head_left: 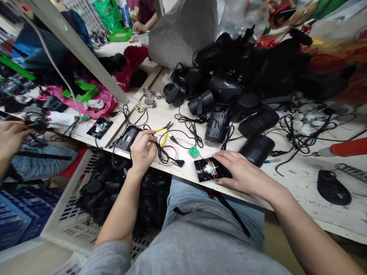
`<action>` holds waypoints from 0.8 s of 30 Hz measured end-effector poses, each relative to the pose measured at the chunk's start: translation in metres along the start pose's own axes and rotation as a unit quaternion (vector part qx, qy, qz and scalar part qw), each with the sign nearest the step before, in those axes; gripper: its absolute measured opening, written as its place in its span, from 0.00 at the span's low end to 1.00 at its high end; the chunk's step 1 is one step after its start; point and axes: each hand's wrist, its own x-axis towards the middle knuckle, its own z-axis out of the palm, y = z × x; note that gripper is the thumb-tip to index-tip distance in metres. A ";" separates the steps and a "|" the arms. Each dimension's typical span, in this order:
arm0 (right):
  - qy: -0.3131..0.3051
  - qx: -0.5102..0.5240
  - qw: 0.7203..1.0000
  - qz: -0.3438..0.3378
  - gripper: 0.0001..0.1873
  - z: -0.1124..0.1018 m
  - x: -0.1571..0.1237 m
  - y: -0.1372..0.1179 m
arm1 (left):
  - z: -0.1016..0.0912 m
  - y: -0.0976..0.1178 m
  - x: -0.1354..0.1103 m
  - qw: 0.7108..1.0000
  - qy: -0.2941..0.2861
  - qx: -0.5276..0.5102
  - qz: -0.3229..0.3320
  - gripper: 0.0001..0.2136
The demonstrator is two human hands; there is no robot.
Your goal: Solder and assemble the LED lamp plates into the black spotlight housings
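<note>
The left hand (141,153) has a clenched grip on a thin black cable (164,154) (the fingers hide exactly how it is held). The right hand (242,170) is released, lying flat on a black plate (207,170) that carries a small motor (210,169) with red wires (214,175). The plate sits at the front edge of the bench (289,179), so a careless shove could send it over into the white crate (64,217) below. A finger could snag the red wires and strain their joints. Pulling the cable could also catch the yellow cutters (163,130) or green circuit board (194,151) and drag them along. Moving room is tight, with black housings (218,128) crowding close behind the plate and loose leads crossing the bench. A co-worker's hand (11,137) stays apart at far left.
</note>
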 end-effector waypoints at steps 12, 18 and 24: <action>0.066 0.037 0.997 0.008 0.22 -0.029 0.012 -0.002 | 0.004 -0.008 0.000 0.999 -0.010 -0.017 0.033 0.09; 0.053 0.042 0.995 0.069 0.17 -0.019 0.057 -0.016 | 0.006 -0.008 0.001 0.999 -0.010 -0.026 0.036 0.09; 0.058 0.046 0.993 0.097 0.16 -0.018 0.056 -0.022 | 0.006 -0.012 -0.001 0.992 -0.109 0.060 0.004 0.10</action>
